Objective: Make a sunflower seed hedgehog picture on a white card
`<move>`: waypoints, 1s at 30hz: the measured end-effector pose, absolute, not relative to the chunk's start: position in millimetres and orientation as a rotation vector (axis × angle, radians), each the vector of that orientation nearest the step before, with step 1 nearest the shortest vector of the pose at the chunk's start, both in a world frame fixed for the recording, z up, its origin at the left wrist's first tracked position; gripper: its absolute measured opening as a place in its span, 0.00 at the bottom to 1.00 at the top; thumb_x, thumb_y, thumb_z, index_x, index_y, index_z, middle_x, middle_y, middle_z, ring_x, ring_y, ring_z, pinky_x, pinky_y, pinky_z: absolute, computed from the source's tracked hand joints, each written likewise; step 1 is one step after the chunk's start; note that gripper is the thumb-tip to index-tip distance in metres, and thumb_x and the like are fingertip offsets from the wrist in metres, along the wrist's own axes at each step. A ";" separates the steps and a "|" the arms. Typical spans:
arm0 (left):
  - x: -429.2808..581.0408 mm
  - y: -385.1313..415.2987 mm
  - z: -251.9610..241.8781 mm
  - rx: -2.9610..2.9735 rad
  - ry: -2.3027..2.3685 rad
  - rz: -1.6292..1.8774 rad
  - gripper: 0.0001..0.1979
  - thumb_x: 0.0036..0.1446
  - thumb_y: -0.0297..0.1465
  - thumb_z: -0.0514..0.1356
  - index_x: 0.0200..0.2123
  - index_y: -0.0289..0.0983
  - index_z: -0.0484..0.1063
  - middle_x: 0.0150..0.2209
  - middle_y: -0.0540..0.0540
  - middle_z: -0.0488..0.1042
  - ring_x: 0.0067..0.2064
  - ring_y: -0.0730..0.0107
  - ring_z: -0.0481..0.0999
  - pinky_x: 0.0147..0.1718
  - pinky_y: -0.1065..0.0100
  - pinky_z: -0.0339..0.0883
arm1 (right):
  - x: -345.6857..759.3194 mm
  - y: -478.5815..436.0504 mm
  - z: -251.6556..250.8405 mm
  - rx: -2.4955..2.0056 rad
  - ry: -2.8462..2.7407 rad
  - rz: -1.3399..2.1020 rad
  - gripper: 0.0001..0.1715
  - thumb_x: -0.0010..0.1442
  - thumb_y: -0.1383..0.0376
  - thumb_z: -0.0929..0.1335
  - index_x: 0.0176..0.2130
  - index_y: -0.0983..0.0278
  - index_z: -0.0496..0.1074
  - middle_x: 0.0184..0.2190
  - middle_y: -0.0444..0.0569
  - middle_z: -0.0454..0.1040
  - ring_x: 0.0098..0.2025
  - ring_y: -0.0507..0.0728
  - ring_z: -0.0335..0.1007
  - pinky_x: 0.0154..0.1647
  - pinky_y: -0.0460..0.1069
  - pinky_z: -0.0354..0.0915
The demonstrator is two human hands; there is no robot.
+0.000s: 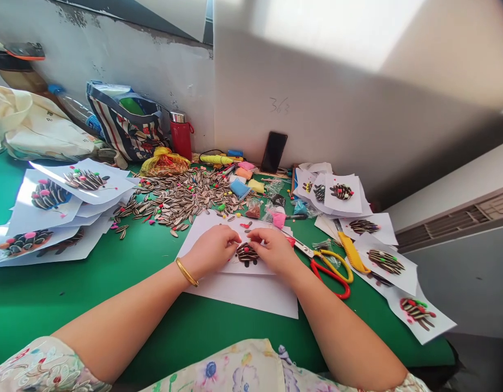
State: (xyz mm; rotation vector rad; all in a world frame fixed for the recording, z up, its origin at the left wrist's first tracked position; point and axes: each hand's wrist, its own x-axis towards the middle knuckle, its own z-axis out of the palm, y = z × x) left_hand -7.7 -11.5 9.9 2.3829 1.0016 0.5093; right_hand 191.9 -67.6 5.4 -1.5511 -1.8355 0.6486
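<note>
- Left hand (213,249): fingers curled, thumb and fingertips close together at the figure's left edge; can't tell if anything is pinched between them.
- Right hand (276,252): thumb and forefinger nearly meeting over the figure's upper right; can't tell from here if it grips a piece.
- Seed figure (246,253): on the white sheet (206,231) between both hands. Striped, pointed-oval seeds, dark stubby feet, small red bead-like dot. Partly hidden by fingers.
- Sheet: smooth, flat, lying over another white sheet (255,296), on a plain green tabletop (124,305).
- Beyond the hands: loose heap of striped seeds (186,198), hard-looking, slim, tapered.
- Right of the right hand: scissors (328,269), metal blades, looped red and yellow handles. Yellow ribbed cutter (352,252) resting on finished-looking seed cards (385,261).
- Back: red cylindrical flask (180,136), shiny metal cap; black slab phone (274,152), leaning on the wall.
</note>
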 end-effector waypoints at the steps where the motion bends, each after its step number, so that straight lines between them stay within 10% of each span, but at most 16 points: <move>1: -7.2 -12.2 10.4 2.396 0.998 0.505 0.10 0.56 0.26 0.57 0.34 0.37 0.80 0.33 0.43 0.78 0.39 0.60 0.74 0.37 0.64 0.65 | 191.6 -67.5 5.0 -1.552 -1.839 0.640 0.09 0.61 0.68 0.69 0.41 0.59 0.78 0.38 0.47 0.80 0.41 0.58 0.73 0.42 0.54 0.66; 30: -3.6 -16.5 11.4 2.497 1.040 0.451 0.09 0.58 0.27 0.57 0.31 0.37 0.78 0.32 0.43 0.77 0.37 0.59 0.73 0.35 0.63 0.63 | 190.3 -63.3 -3.4 -1.545 -1.939 0.481 0.09 0.61 0.70 0.70 0.40 0.57 0.80 0.37 0.49 0.74 0.45 0.60 0.67 0.49 0.56 0.63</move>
